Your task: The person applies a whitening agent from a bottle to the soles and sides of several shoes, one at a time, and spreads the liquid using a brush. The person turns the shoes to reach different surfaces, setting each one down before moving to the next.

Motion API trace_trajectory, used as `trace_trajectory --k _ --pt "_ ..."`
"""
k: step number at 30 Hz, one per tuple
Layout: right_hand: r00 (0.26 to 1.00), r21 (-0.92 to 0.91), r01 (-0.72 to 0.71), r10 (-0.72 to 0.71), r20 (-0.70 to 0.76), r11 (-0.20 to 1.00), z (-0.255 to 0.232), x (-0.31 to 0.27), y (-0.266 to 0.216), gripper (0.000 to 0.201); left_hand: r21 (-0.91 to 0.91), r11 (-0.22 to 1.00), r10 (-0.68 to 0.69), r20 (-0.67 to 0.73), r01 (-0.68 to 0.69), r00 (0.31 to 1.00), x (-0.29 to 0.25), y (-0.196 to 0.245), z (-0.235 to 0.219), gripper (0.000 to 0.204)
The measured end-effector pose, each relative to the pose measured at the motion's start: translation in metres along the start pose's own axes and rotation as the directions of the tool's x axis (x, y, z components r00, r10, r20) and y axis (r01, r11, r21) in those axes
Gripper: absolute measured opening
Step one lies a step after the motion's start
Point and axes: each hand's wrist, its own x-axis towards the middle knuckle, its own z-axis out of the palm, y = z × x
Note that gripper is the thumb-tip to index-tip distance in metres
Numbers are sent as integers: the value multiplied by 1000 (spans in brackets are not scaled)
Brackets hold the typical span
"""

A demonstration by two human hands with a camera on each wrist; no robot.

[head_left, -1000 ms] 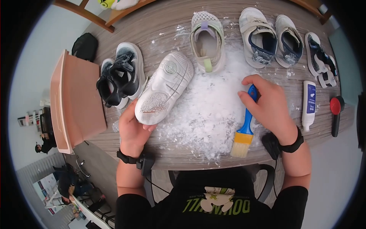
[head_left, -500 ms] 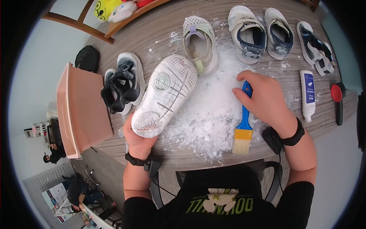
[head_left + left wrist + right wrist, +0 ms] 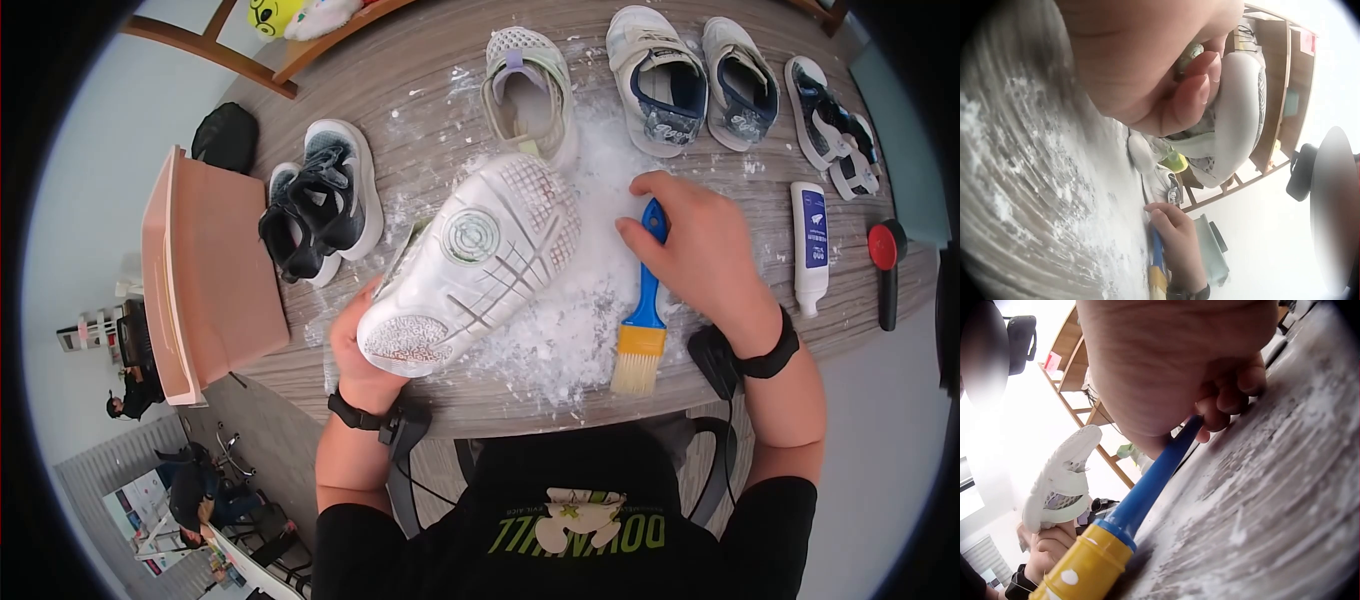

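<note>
In the head view a white shoe [image 3: 470, 260] is tilted with its patterned sole towards the camera, and the left hand [image 3: 365, 345] grips its heel end. The left wrist view shows that hand [image 3: 1154, 56] with curled fingers at the shoe [image 3: 1238, 112]. A brush [image 3: 645, 310] with blue handle and yellow collar lies low over the table, bristles towards the person. Its handle is in the right hand [image 3: 705, 250]; the right wrist view has the handle [image 3: 1154, 481] running in among that hand's curled fingers [image 3: 1232, 394]. The matching shoe [image 3: 530, 95] stands upright behind.
White powder [image 3: 600, 240] covers the middle of the table. Black shoes [image 3: 320, 205] and a pink bin [image 3: 215, 270] are at the left. White-and-navy shoes [image 3: 660, 85], sandals [image 3: 830, 130], a white tube [image 3: 810, 250] and a red-and-black scoop [image 3: 885, 260] are at the right.
The left hand has brought the white shoe closer to the camera and its toe has swung right, now partly in front of the matching shoe's heel. The right hand and brush have hardly moved.
</note>
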Motion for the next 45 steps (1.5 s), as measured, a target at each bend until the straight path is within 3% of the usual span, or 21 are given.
trace_trajectory --k 12,27,36,39,42,45 --pt "1000 -16 -4 3 -20 1000 2 -1 0 30 35 999 5 -75 -3 997 -6 -4 -1 54" --pt "999 -19 -38 37 -15 999 -9 -1 -3 25 47 997 -64 -71 67 995 -3 -4 -4 54" --pt "969 -59 -79 63 -237 995 -39 -17 -2 22 78 996 -47 -39 50 998 -2 -6 -1 55" --pt "933 -254 -239 148 -329 937 -54 -35 20 24 79 995 -60 32 57 998 0 -5 -3 54" --pt "876 -405 -433 268 -402 805 -71 -49 47 28 72 993 -99 85 93 991 2 -5 -3 53" --pt "867 -462 -465 284 -410 755 -81 -60 67 34 81 989 -135 138 124 981 3 -6 -5 51"
